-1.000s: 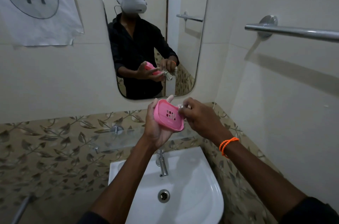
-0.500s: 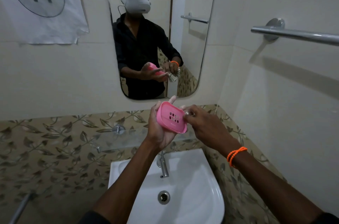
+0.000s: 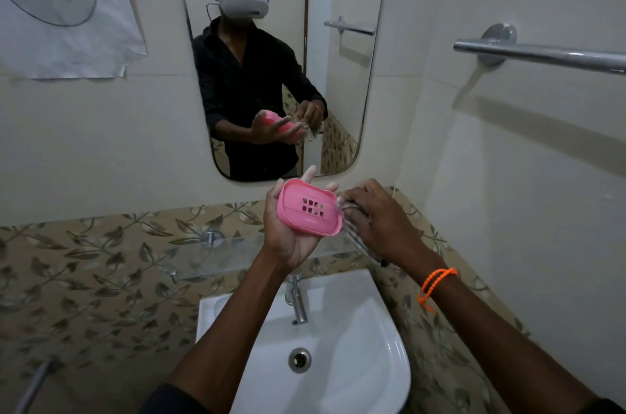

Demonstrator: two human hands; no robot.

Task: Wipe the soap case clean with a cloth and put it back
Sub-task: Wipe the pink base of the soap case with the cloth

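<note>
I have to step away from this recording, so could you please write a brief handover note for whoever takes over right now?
Left hand: holds the pink soap case up above the sink, its slotted side facing the camera.
Right hand: grips a cloth, mostly hidden, at the case's right edge.
Done: case is lifted and the cloth is at it.
Left: finish wiping, then put the case back; its place is not evident, possibly the glass shelf below.
</note>
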